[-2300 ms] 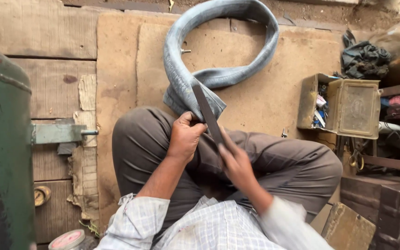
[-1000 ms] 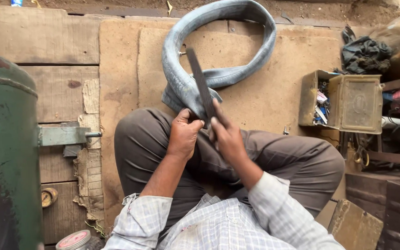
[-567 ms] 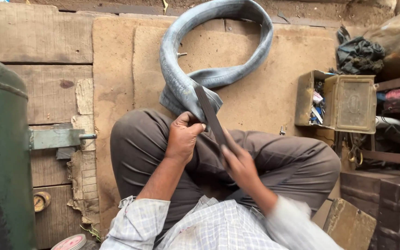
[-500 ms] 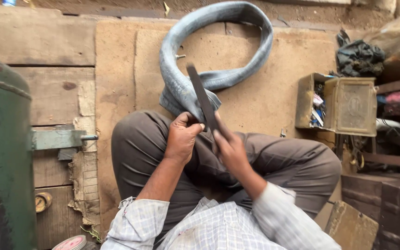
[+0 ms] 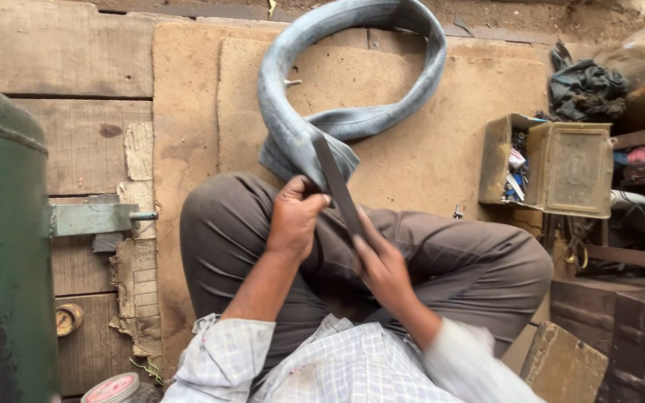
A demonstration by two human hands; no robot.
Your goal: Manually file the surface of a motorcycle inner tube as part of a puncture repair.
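Seated cross-legged on the worn wooden plank floor (image 5: 76,60). Left hand (image 5: 296,216) clenched, fingers pinning the folded end of the grey-blue rubber inner tube (image 5: 293,142) over the knee, apparently to steady it. Right hand (image 5: 384,265) wrapped around the long dark flat metal file (image 5: 336,186), laid slantwise across that pinned fold. Rest of tube looped away over the cardboard sheet (image 5: 427,157), clear of the stroke.

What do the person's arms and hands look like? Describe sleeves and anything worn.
Both arms wear a light checked shirt with thin bluish lines; the left sleeve ends below the elbow. The left hand and right hand are bare: no gloves, rings or watch visible. The right sleeve is blurred.
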